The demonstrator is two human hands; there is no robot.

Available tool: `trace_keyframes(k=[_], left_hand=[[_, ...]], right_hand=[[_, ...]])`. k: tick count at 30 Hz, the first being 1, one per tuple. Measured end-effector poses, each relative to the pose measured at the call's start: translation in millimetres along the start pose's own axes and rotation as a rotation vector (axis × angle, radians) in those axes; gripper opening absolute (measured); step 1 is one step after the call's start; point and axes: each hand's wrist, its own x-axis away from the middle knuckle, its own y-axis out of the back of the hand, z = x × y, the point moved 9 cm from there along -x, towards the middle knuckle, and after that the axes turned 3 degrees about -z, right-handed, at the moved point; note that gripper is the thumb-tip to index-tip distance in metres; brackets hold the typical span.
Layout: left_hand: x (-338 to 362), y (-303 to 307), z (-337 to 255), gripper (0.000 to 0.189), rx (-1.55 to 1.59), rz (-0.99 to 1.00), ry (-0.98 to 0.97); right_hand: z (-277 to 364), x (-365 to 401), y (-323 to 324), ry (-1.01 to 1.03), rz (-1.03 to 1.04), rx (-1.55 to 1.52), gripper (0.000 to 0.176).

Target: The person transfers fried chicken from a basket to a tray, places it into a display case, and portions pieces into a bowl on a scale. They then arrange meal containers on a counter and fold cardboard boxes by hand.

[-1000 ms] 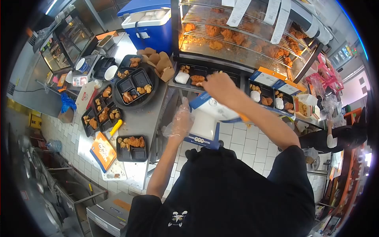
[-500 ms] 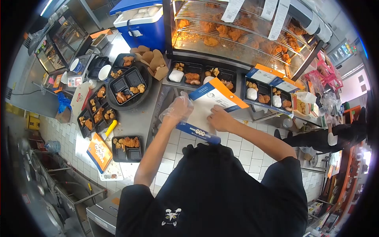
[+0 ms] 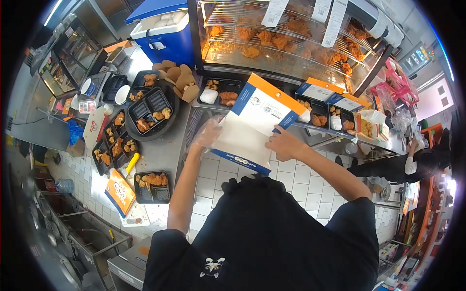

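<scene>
An unfolded cardboard meal box (image 3: pixel 242 140), white inside with blue and orange edges, is held in front of my body. My left hand (image 3: pixel 208 134), in a clear plastic glove, grips its left side. My bare right hand (image 3: pixel 285 144) holds the right side, fingers bent at the edge. The raised lid flap leans toward the counter shelf and hides part of a black tray (image 3: pixel 219 93) with rice and fried chicken. Just right of the box, two more black trays (image 3: pixel 318 107) of chicken and wrapped rice sit in open boxes.
A heated glass cabinet (image 3: pixel 276 63) of fried chicken stands behind. On the left counter are several black trays (image 3: pixel 150 111), a yellow-handled tool (image 3: pixel 132 163) and a folded box (image 3: pixel 120 191). A blue cooler (image 3: pixel 170 46) stands at the back. Another person (image 3: pixel 403 165) is at far right.
The box has opened wider, and its lid flap has risen and now covers more of the tray behind. Both hands have moved to its sides. The view has shifted slightly.
</scene>
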Motion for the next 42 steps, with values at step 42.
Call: trace_keyframes(k=[42], left_hand=[[98,-38,2,0.027,0.2,-0.58,0.64]], right_hand=[[-22,67,-39,-0.132,-0.694,-0.719,0.023]])
